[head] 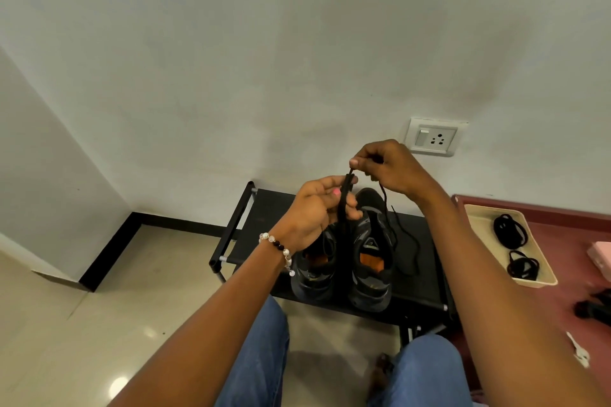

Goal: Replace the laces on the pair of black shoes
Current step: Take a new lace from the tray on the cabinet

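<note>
Pinched between the thumb and forefinger of the right hand point(385, 165) is the top of a thin black shoelace point(344, 200), which is drawn upward above a pair of black sports shoes with orange insoles point(344, 261). Lower on the same lace, the left hand point(317, 211), marked by a beaded bracelet point(279, 249) at the wrist, is curled around the strand. A loose length of the lace is trailed from the right hand down over the right shoe onto the low black fabric-topped rack point(264, 218), on which both shoes are set side by side. On the maroon surface to the right, 2 coiled black laces point(515, 244) are held in a shallow cream tray point(542, 269).
</note>
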{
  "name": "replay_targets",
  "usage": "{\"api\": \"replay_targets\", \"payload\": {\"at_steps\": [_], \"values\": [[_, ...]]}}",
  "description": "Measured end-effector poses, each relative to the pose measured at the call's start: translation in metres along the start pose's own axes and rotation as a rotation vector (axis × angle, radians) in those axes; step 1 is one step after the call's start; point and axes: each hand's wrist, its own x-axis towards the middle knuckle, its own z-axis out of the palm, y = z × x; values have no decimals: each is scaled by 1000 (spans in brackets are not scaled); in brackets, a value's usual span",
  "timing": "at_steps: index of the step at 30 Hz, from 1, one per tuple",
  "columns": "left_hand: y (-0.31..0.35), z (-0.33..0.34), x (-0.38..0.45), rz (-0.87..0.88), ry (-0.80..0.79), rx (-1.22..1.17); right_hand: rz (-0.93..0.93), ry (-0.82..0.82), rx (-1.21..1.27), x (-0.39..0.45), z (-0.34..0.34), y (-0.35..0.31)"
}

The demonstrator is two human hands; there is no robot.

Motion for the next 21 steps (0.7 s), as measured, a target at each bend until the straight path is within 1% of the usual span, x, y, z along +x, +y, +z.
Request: {"api": "replay_targets", "payload": {"at_steps": [4,6,7,10,13,15,18,21], "values": [[7,0,-1,36,9,-302,91,56,163,-15,27,25],[9,-1,1,57,44,-398,111,14,155,-24,42,32],[10,-2,2,66,83,-409,106,-31,124,-28,48,33],[9,-4,9,94,248,-318,35,-198,15,-38,60,23],[5,-7,13,108,301,-128,-14,-298,-120,-41,58,9],[-2,-11,14,96,297,12,-26,-271,-155,-42,49,2],[-11,-14,10,83,254,211,-40,-168,-121,-40,29,-8],[-15,-9,1,63,95,203,-82,-70,-53,-32,13,-13]]}}
